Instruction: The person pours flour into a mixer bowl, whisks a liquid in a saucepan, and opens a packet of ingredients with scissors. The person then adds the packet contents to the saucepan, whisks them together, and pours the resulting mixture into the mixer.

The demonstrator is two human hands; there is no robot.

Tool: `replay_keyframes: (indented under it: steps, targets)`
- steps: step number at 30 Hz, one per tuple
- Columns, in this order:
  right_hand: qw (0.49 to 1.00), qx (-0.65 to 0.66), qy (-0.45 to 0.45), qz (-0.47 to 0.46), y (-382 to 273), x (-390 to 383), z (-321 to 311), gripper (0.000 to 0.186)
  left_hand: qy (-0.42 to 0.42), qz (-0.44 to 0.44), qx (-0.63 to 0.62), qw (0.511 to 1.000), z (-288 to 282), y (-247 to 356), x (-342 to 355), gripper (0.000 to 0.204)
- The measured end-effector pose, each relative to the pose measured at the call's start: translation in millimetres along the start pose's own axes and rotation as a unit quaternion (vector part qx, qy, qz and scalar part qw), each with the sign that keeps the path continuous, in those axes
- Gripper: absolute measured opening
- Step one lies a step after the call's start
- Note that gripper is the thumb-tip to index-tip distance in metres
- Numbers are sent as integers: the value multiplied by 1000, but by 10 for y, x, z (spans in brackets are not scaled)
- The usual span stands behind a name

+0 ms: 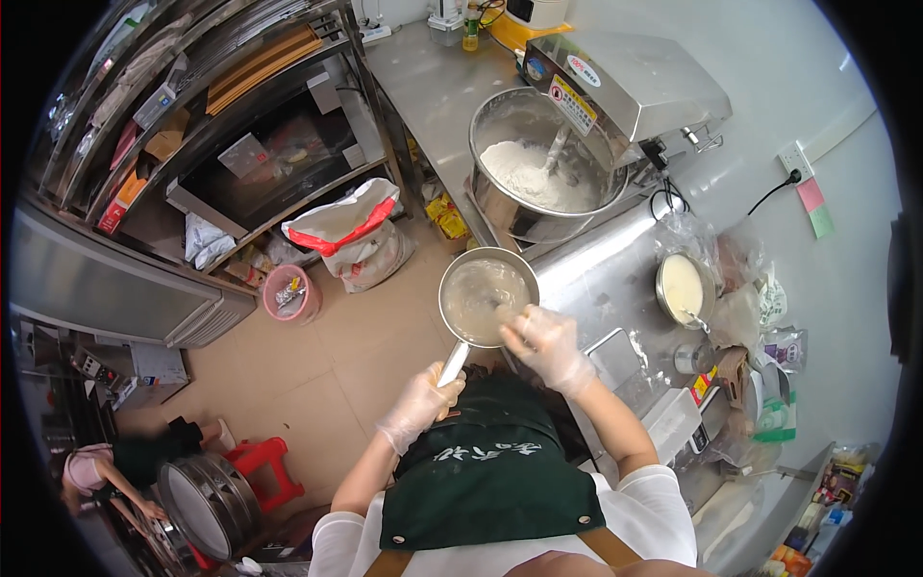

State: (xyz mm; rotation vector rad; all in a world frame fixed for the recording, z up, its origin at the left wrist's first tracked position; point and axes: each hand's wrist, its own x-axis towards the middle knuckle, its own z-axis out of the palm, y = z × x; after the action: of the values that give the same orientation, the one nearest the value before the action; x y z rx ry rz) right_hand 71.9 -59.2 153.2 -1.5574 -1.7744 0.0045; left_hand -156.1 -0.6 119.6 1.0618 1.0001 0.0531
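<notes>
My left hand (423, 406), in a clear plastic glove, is closed around the white handle of a metal saucepan (471, 338). Cloudy, pale liquid (478, 288) fills part of the pan, its surface swirled. My right hand (546, 344), gloved the same way, is closed at the pan's right rim with its fingertips over the liquid. Whatever it grips, perhaps a stirring tool, is too blurred to name. Beyond the pan stands a stand mixer (630, 87). Its large steel bowl (519, 216) contains white flour (538, 173), with the mixing hook reaching down into it.
On the steel counter (601, 288) to the right sit a bowl of creamy batter (681, 288), a kitchen scale (710, 419) and plastic bags. An open sack (361, 250) and a pink bin (291, 294) stand on the floor. Another person (135, 462) works at lower left near a red stool (272, 471).
</notes>
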Motion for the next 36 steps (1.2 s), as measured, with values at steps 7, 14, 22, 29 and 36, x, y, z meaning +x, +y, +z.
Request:
replay_keyframes:
  steps: [7,14,22,29,36]
  targets:
    - [998,51,-23,7,-97,-60,-54,14,9,11,-4,1000,0,-77,10,24]
    - [998,25,-47,38,-145,-91,-152,12,18,6,11,1000,-7,-62,8,23]
    - [962,174,-30,209,122,-262,-44,10,26,5,28,999,-29,-4,-29,23]
    - [988,89,-32,124,281,-97,-108,15,31,-16,89,995,-131,191,-92,22]
    - [993,-37,-112,-24,522,158,-198,17,24,-17,190,981,-284,351,-78,25]
